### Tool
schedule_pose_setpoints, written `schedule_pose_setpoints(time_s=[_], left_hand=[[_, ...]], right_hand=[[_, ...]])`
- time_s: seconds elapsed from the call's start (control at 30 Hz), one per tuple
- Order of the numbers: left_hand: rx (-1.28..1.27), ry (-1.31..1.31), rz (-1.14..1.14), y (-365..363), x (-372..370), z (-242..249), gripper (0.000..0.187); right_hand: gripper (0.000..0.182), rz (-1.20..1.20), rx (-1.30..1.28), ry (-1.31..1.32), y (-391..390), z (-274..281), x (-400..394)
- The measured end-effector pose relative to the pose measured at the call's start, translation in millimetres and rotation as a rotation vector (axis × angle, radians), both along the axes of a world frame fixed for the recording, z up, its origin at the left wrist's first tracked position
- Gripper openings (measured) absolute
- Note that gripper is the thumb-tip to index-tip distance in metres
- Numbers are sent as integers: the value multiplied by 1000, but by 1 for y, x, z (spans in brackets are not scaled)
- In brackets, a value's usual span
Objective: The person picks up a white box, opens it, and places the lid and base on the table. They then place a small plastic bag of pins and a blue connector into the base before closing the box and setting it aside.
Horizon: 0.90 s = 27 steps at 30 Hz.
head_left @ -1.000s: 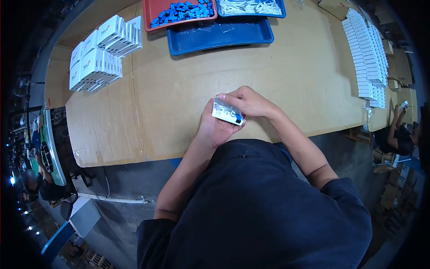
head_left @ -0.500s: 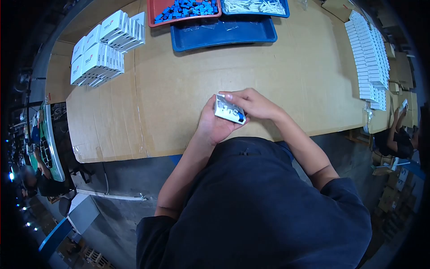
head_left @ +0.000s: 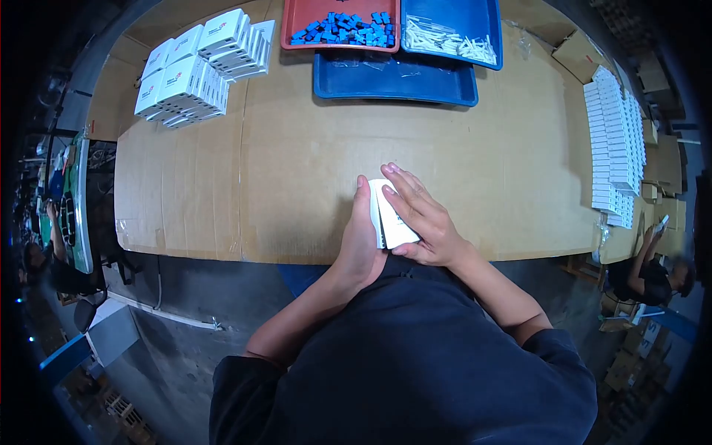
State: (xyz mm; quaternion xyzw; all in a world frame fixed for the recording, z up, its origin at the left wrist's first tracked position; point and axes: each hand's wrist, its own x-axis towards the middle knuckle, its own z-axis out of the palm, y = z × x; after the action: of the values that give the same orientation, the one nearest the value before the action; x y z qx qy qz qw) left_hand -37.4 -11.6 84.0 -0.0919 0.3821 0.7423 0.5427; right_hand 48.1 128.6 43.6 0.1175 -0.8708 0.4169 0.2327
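Note:
A small white box (head_left: 396, 230) is upheld between both hands near the table's front edge. Its flap stands slightly ajar, leaving a narrow dark gap along the left side. My left hand (head_left: 359, 241) supports the box from the left and beneath, thumb along its edge. Across the flap lie the fingers of my right hand (head_left: 426, 221), pressing on its white face and right edge. What lies inside the box is hidden now.
White boxes (head_left: 182, 81) stand stacked at the back left, and more stacked boxes (head_left: 612, 141) line the right edge. A red tray (head_left: 337, 49) holds blue pieces; a blue tray (head_left: 495, 37) holds white sticks. Before them sits another blue tray (head_left: 397, 93). Other people work at both sides.
The box has turned and its white flap has come over the contents that were visible before. My right hand has shifted onto the flap; the head view has moved slightly.

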Motion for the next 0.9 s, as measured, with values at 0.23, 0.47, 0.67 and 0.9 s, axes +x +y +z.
schedule_pose_setpoints(time_s=[0.23, 0.47, 0.67, 0.9], left_hand=[[54, 77, 66, -1, 6, 3, 72], [67, 39, -5, 3, -13, 6, 73], [138, -158, -57, 5, -15, 1, 70], [203, -257, -58, 6, -13, -6, 67]], right_hand=[[87, 29, -13, 45, -2, 5, -3], [92, -1, -347, -148, 18, 32, -2], [98, -55, -974, -374, 36, 41, -11], [76, 7, -785, -519, 38, 29, -9]])
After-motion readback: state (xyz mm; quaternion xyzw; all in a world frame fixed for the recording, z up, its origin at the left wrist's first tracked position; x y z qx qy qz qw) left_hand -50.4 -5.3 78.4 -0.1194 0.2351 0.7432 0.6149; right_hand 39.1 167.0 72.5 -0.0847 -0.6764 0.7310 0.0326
